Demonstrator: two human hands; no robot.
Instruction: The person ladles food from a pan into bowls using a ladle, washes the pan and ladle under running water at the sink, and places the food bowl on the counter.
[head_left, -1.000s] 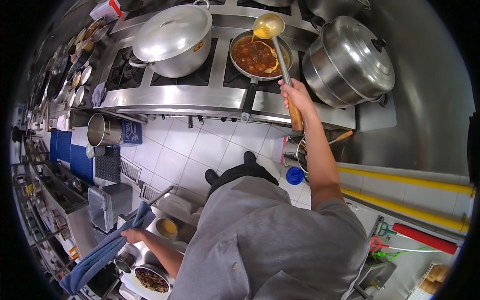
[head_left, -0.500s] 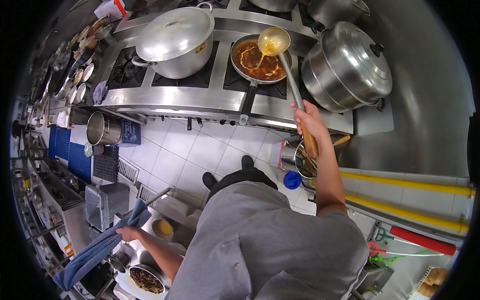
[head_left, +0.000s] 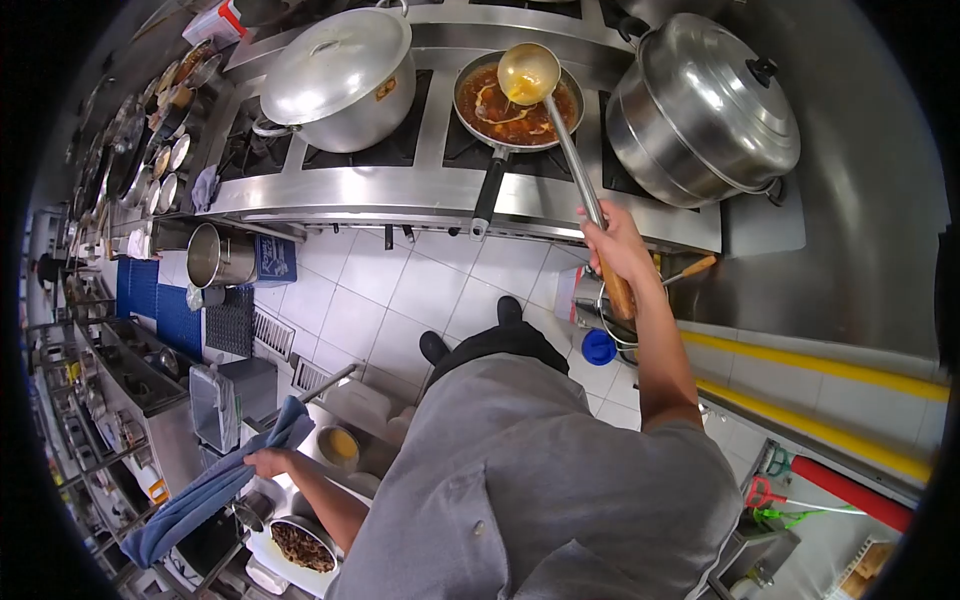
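My right hand [head_left: 615,245] grips the wooden-handled ladle [head_left: 572,160]. Its bowl, with a little yellow liquid in it, hangs over the frying pan [head_left: 489,190]. Red-brown sauce [head_left: 500,118] with pale yellow streaks fills the pan, which sits on the stove with its black handle toward me. At the lower left, my left hand [head_left: 270,461] is closed on a blue cloth [head_left: 200,495]. Near that hand are a container of yellow liquid [head_left: 339,446] and a bowl of dark brown food [head_left: 303,547].
A large lidded pot [head_left: 345,85] stands left of the pan, a steel steamer pot [head_left: 700,110] right of it. Below the stove's right end are a blue lid [head_left: 599,347] and a container of utensils. Yellow pipes [head_left: 810,365] run along the right wall.
The ladle bowl has moved slightly left over the pan since half a second ago, and the yellow stream below it is no longer visible. The view has shifted a little. Both hands keep their hold.
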